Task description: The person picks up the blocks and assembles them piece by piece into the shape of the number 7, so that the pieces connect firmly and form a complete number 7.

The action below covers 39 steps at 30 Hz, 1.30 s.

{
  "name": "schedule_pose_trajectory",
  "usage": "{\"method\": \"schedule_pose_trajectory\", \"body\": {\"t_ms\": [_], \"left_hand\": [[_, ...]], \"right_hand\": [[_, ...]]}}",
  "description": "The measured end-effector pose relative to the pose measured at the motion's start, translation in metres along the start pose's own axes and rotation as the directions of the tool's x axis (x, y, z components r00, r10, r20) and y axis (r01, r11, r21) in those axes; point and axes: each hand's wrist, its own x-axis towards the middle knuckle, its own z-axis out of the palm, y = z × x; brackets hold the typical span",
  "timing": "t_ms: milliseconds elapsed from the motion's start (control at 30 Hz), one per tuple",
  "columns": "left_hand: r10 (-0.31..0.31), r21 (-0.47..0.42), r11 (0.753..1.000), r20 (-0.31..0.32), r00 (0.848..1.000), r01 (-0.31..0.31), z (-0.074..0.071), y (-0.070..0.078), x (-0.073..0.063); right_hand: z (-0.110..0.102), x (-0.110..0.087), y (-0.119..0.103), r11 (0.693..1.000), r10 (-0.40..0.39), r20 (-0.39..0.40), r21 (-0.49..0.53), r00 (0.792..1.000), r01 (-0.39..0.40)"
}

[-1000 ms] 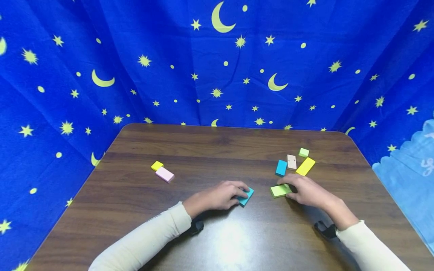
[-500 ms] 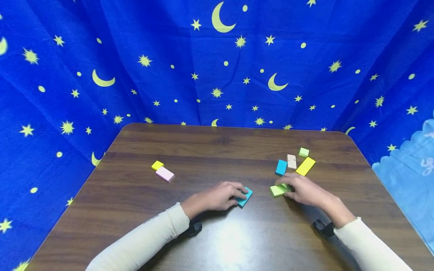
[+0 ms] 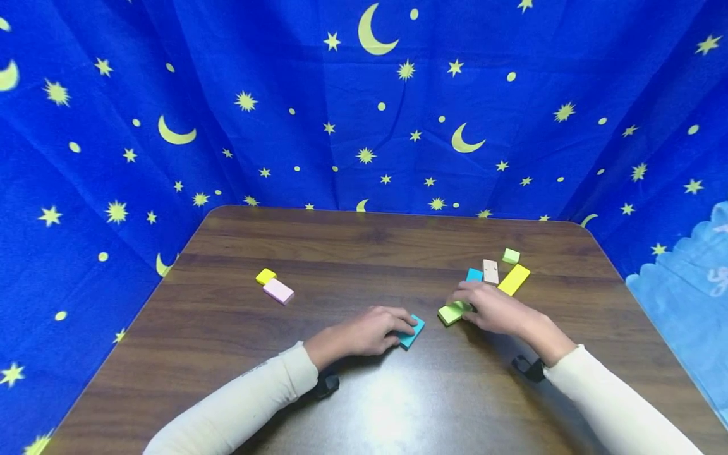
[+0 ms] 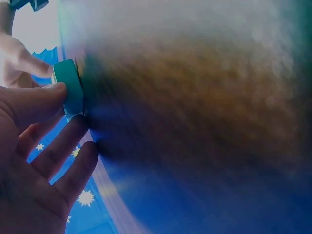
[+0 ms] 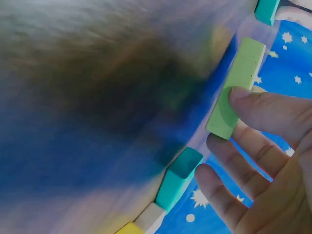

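My left hand [image 3: 372, 330] pinches a teal block [image 3: 414, 332] that lies on the table in front of me. In the left wrist view the thumb presses one side of that teal block [image 4: 72, 87], with fingers on the far side. To its right, my right hand [image 3: 495, 308] grips a long light green block [image 3: 452, 313] between thumb and fingers. The right wrist view shows the thumb across the green block's [image 5: 239, 87] broad side. A blue block [image 3: 474, 275] is just beyond the right hand, partly hidden by it.
Behind the right hand lie a pale wooden block [image 3: 490, 272], a yellow block [image 3: 514, 280] and a small light green block [image 3: 510, 256]. A small yellow block [image 3: 265, 276] touches a pink block [image 3: 279, 291] at the left. A star-patterned blue curtain [image 3: 364, 126] surrounds the wooden table [image 3: 364, 246].
My right hand has moved left with the green block, closer to the teal block, and now covers part of the blue block. The left hand has stayed nearly still.
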Motion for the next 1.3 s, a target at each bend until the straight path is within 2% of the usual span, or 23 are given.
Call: {"method": "schedule_pose_trajectory", "body": {"t_ms": [167,433,600,700,800,1100,1300], "left_hand": [[0.019,0.017,1.0,-0.01,1.0,-0.019,-0.001,0.0,0.0],[0.008,0.014,1.0,0.008,1.0,-0.008,0.001,0.001,0.001],[-0.02,0.019,1.0,0.018,1.0,0.019,0.0,0.003,0.001],[-0.03,0.033,0.999,0.015,0.999,0.03,0.001,0.004,0.002],[-0.04,0.045,0.998,0.013,0.999,0.039,0.003,0.007,0.002],[-0.074,0.086,0.994,-0.001,0.997,0.074,0.004,0.014,-0.001],[-0.101,0.088,0.991,0.005,0.995,0.1,0.005,0.016,-0.002]], "right_hand": [[-0.001,0.015,0.002,1.0,-0.011,0.02,-0.008,1.0,0.011],[0.002,0.031,-0.001,0.999,-0.032,0.046,-0.005,0.998,0.032],[0.004,0.038,-0.006,0.999,-0.005,0.058,0.032,0.998,0.003],[0.007,0.04,-0.007,0.999,-0.011,0.037,0.047,0.999,0.009],[0.01,0.043,-0.008,0.997,-0.049,0.023,0.061,0.999,0.048],[0.011,0.047,-0.019,0.991,-0.065,0.082,0.126,0.995,0.054],[0.012,0.047,-0.02,0.985,-0.08,0.069,0.158,0.994,0.069]]}}
